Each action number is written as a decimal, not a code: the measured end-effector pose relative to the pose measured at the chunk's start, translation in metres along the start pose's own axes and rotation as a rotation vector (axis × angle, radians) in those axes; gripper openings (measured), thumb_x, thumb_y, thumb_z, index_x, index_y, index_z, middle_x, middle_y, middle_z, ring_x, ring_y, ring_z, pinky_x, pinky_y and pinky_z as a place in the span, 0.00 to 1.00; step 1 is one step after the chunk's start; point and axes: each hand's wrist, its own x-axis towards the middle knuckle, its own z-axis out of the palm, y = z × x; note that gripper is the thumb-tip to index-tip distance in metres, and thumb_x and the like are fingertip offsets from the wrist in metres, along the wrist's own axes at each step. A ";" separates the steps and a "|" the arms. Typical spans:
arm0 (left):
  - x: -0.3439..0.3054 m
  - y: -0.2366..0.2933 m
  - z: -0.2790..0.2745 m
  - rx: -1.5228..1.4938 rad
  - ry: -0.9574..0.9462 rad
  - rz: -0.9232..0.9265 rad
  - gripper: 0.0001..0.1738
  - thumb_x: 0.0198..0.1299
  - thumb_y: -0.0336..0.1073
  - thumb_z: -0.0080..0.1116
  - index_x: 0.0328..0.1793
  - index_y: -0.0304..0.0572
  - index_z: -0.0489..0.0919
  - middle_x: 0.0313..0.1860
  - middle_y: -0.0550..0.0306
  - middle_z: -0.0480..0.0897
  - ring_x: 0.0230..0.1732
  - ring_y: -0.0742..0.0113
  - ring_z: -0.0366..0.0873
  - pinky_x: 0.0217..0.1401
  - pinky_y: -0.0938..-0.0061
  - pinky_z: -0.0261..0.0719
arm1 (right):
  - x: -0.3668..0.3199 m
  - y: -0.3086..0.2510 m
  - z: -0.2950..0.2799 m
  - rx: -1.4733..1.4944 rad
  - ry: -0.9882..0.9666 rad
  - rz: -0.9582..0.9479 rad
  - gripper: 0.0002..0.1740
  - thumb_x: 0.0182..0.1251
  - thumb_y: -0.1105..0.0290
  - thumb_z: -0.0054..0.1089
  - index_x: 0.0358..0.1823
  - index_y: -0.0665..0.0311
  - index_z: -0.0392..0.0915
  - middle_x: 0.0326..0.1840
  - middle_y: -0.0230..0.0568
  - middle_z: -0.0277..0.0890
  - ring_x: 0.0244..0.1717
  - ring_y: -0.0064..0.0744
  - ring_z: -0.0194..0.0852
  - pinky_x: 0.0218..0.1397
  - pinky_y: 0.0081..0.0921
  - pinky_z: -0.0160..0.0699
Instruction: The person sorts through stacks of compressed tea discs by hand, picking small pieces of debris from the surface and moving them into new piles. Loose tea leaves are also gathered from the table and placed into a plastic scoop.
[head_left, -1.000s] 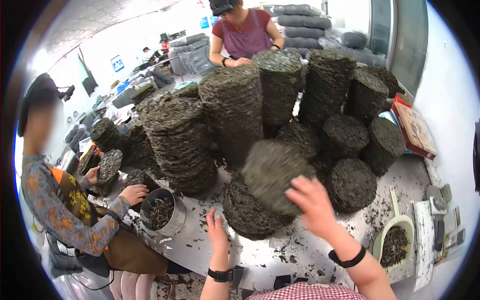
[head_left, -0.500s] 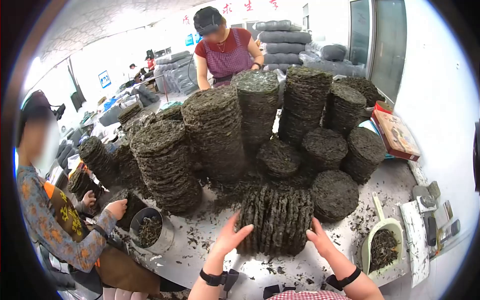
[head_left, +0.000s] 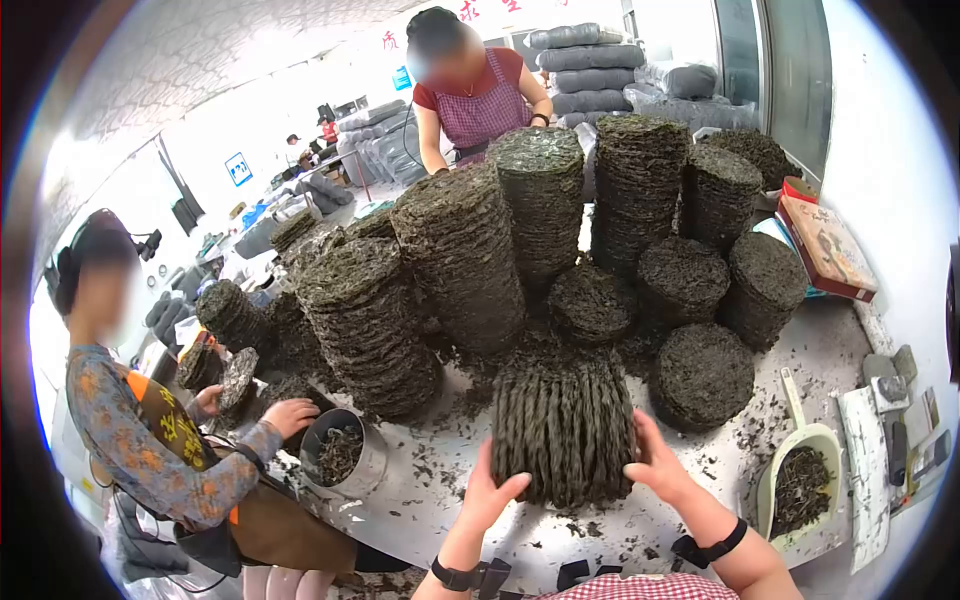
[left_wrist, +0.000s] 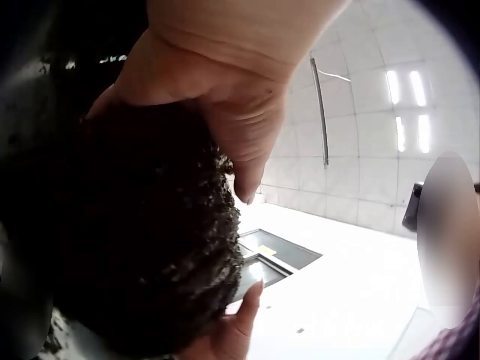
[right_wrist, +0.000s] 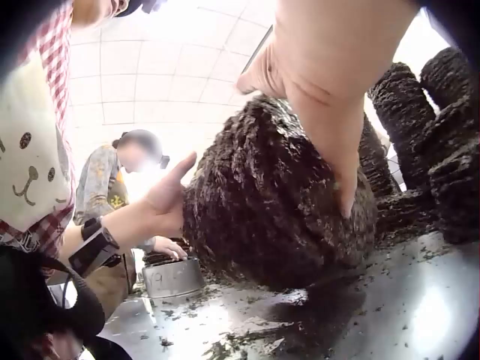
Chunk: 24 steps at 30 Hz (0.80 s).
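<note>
A round stack of dark dried seaweed cakes (head_left: 563, 425) lies on its side in front of me, the edges of its layers running up and down. My left hand (head_left: 492, 492) grips its left end, thumb toward me. On the opposite end my right hand (head_left: 657, 462) does the same, fingers round the far part. In the right wrist view the stack (right_wrist: 277, 195) shows close over the metal table (right_wrist: 405, 292), a dark reflection below it. The left wrist view has the stack mostly in shadow, with the left thumb over its edge.
Tall stacks of seaweed cakes (head_left: 455, 260) stand behind, shorter ones (head_left: 702, 378) to the right. A metal pot (head_left: 362, 462) of scraps is at left, a dustpan (head_left: 800, 480) at right. Two people work nearby, one at left (head_left: 150, 440), one across the table (head_left: 480, 110).
One second ago a loose cake blurred beneath my right hand over a flat stack, my left hand apart. By half a second ago both hands held the stack on its side, and still do.
</note>
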 end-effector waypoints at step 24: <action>0.050 0.022 -0.042 1.473 0.195 0.308 0.49 0.43 0.53 0.73 0.71 0.45 0.66 0.68 0.45 0.68 0.69 0.45 0.64 0.62 0.50 0.64 | 0.001 0.069 0.060 -0.205 -0.415 0.412 0.25 0.71 0.65 0.58 0.66 0.65 0.68 0.58 0.48 0.77 0.56 0.46 0.78 0.60 0.36 0.77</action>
